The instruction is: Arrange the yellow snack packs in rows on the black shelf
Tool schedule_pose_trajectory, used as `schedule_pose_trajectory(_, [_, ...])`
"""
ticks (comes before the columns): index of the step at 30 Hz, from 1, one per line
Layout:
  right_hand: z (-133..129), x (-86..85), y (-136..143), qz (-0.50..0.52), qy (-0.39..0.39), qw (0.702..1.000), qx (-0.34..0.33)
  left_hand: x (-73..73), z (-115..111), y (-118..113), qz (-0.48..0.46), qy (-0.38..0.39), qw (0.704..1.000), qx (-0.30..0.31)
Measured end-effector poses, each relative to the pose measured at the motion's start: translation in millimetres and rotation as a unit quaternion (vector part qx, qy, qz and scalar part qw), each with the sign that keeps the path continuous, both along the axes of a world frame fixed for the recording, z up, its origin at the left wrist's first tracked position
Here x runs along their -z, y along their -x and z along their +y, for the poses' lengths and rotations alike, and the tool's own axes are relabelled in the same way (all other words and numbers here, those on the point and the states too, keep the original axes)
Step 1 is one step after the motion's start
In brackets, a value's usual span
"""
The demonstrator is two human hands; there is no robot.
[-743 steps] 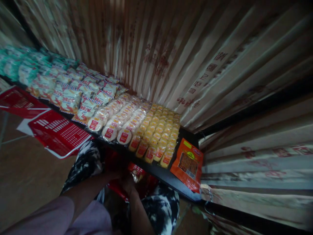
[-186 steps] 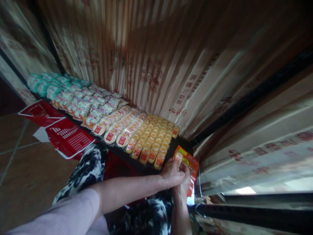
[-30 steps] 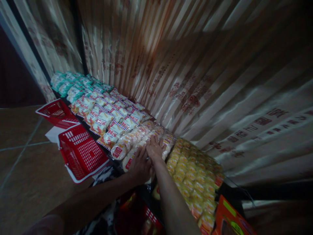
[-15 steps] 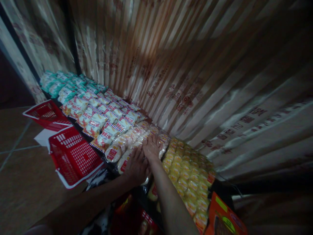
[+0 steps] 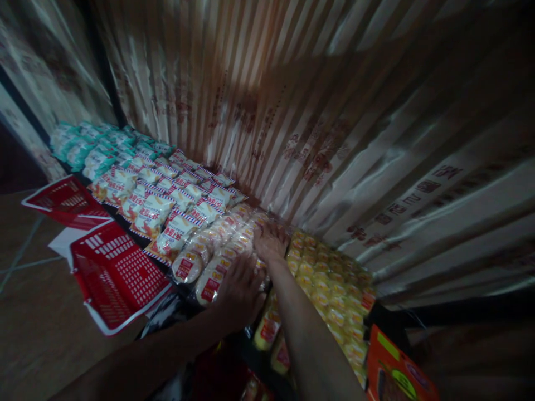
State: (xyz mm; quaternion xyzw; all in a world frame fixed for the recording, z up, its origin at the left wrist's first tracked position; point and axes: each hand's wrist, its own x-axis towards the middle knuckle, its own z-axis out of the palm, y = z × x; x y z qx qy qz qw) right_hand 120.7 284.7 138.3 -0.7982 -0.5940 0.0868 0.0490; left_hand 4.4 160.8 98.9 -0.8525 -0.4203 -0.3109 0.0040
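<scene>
Rows of round cakes in clear wrap point(image 5: 209, 283) lie on a dark shelf, several with red labels. My left hand point(image 5: 240, 287) rests on their front part, fingers spread and pointing up the rows. Farther back, my right hand point(image 5: 271, 240) lies on the same packs near their right edge, its fingers apart. Neither hand is wrapped round a pack. Yellow-wrapped small cakes point(image 5: 330, 295) stand in rows just right of my right forearm. To the left are white packets with striped edges point(image 5: 146, 209).
Teal and white packets point(image 5: 98, 150) fill the shelf's far left. Two red baskets, one near point(image 5: 121, 273) and one farther point(image 5: 69, 200), stand on the left. A pleated printed curtain point(image 5: 251, 111) hangs behind. An orange package point(image 5: 393, 367) is at lower right.
My right hand has moved right and away from my left hand, so a gap shows between them. The view has shifted slightly, moving the baskets and packets left.
</scene>
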Motion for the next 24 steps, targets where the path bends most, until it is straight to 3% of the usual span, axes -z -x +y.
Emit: schedule_pose_trajectory(24, [17.0, 11.9, 2.3, -0.005, 0.024, 0.999, -0.025, 4.8, 6.2, 5.1, 0.030, 0.008, 1.000, -0.001])
